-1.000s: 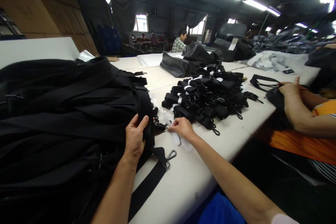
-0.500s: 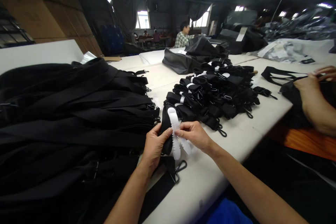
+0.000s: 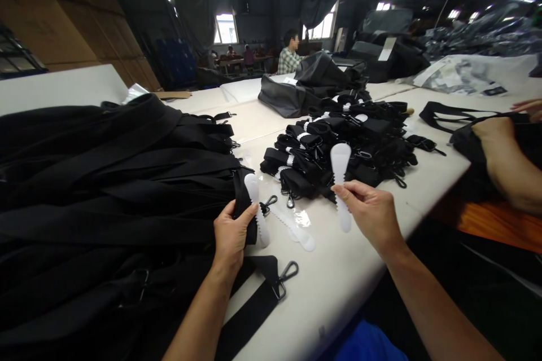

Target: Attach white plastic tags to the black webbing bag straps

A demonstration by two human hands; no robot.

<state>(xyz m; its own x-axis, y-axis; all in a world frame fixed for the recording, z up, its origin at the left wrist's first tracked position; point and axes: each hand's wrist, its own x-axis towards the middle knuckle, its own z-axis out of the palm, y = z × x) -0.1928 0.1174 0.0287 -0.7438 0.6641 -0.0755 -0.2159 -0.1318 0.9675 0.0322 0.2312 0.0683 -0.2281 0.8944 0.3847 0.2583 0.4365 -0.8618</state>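
Observation:
My left hand grips a folded black strap with a white toothed strip pressed against it by the thumb. Apart from it, to the right, my right hand pinches another white toothed strip upright above the table. Between the hands, more white strips lie on the tabletop beside a clear plastic piece. A black metal hook on a strap end rests nearer to me.
Long black straps are heaped at left; bundled straps with white strips are piled beyond my hands. Another person's hand touches black fabric at right. Black bags stand behind on the pale table.
My right hand has moved right and up with one white strip, away from my left hand. My left hand has shifted slightly left with the strap. Loose strips now show on the table.

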